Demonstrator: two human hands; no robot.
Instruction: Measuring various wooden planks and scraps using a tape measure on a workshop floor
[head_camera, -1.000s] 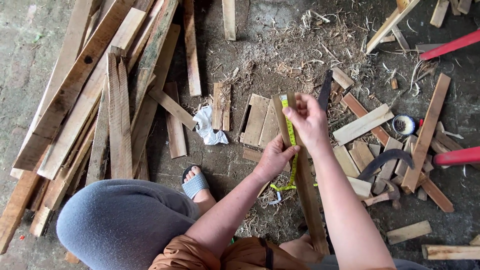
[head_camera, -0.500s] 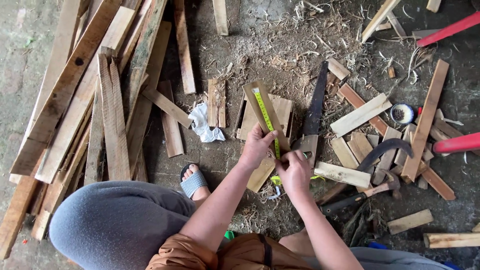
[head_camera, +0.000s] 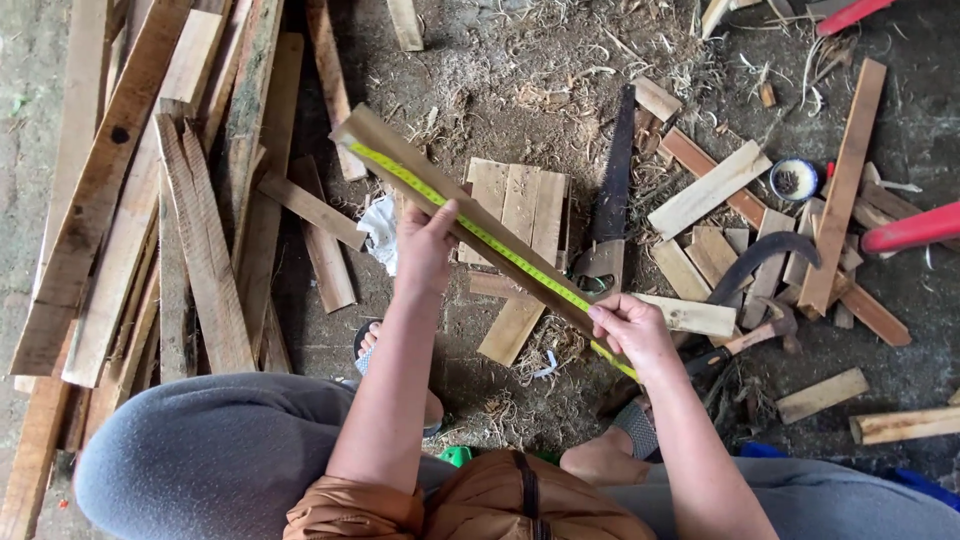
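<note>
— So, what do the 2 hands hold?

— Both hold 1 long wooden strip (head_camera: 470, 222) with a yellow tape measure (head_camera: 480, 236) lying flat along it. The left hand (head_camera: 425, 250) is closed on the strip near its middle. The right hand (head_camera: 630, 330) is closed on the strip's lower end and pinches the tape there.

— Where is the strip?

— Up in the air, slanting over the floor. Its high end points at the big plank pile (head_camera: 150, 200).

— What lies near the strip?

— Flat boards (head_camera: 520, 205) sit under it. A handsaw (head_camera: 610, 190) lies just right of the strip, and a hammer (head_camera: 745, 335) is beyond the right hand. White crumpled paper (head_camera: 380, 230) sits beside the left hand.
</note>
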